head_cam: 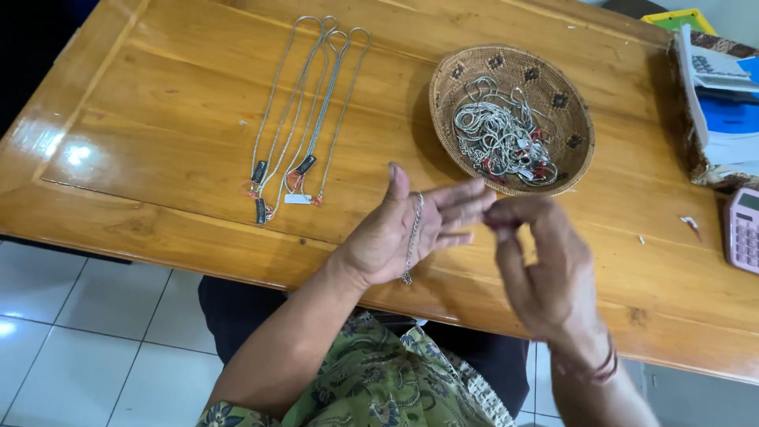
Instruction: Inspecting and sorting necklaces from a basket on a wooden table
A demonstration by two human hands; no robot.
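Over the polished wooden table (158, 119), my left hand (395, 233) drapes a thin silver chain (413, 237) across its open palm; my right hand (545, 269) apparently pinches its end.

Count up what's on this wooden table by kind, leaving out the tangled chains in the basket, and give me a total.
Silver chains laid out flat: 3, as far as can be told
Silver chain over the left hand: 1
Woven basket: 1
Pink calculator: 1
Stack of papers: 1
Total: 7

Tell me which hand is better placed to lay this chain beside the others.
Left. The left hand already has the silver chain draped over it, nearer the laid-out chains.
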